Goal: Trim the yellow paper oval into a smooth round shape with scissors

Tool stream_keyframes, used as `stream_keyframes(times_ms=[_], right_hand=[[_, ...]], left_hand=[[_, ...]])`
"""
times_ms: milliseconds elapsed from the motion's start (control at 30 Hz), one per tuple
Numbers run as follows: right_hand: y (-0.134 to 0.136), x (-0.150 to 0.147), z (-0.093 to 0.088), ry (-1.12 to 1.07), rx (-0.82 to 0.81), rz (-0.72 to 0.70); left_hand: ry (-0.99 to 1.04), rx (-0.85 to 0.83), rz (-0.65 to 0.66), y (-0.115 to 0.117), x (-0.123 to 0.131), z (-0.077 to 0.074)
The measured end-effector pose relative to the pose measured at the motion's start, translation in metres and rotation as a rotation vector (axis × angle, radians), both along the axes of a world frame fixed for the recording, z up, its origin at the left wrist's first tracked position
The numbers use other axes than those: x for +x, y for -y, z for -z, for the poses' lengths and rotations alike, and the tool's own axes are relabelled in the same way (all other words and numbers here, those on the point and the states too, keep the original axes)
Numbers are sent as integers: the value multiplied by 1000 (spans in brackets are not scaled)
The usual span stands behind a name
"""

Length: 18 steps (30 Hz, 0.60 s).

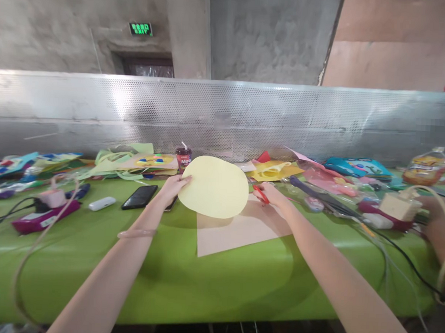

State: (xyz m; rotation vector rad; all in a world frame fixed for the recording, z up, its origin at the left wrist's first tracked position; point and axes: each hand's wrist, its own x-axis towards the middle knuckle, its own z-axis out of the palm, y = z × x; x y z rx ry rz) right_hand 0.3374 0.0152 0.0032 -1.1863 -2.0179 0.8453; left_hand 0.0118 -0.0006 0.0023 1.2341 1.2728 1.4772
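Observation:
My left hand (175, 188) pinches the left edge of a pale yellow paper oval (214, 187), which is held up above the table. To the right of the oval, my right hand (269, 194) is closed around red-handled scissors (261, 195); their blades are hard to make out. A pale pinkish sheet of paper (234, 234) lies flat below, partly covered by the oval and my right forearm. A black phone (139, 197) rests on the table left of my left hand, and the edge of another dark object shows just behind my wrist.
A green cover (157, 277) drapes the table. Behind the oval stand a drink cup (183, 159) with a straw and yellow paper scraps (276, 170). Purple power strips (46, 217) with cables lie on both sides. A bottle (427, 166) is at the right, near another person's arm (441, 227).

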Motion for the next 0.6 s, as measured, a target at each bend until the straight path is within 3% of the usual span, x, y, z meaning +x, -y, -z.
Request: stream_keyframes(times_ms=[600], right_hand=[[-1,1,-4,-35,-48,53]], left_hand=[[-40,-17,-12,-2,-3,1]])
